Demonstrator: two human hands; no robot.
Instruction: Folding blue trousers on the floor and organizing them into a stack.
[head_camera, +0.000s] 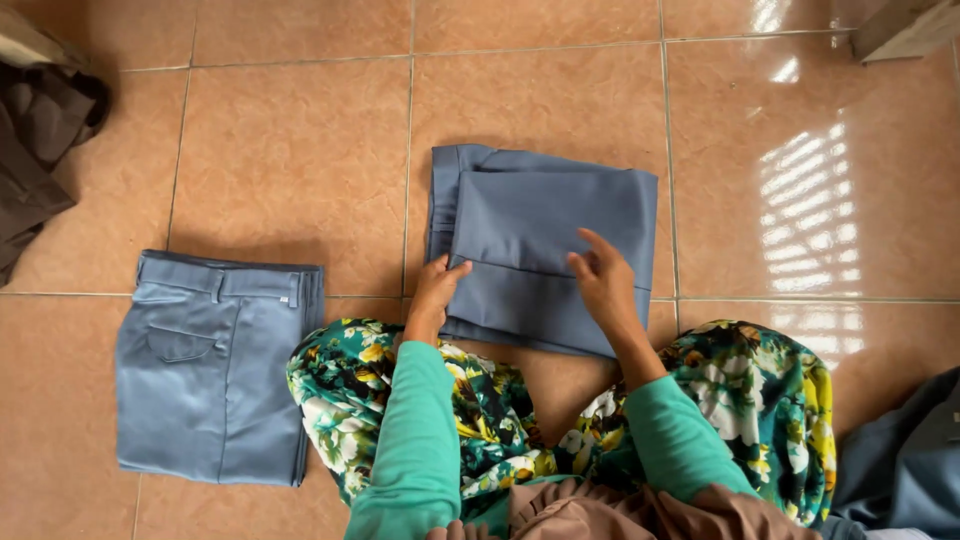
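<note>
On the tiled floor (300, 150) before my knees lies the folded blue-grey trousers (545, 245). Left hand (436, 290) pinches its near-left edge; right hand (603, 280) presses flat, fingers spread. I judge the cloth light, limp, slippery: grip folded edges.
</note>
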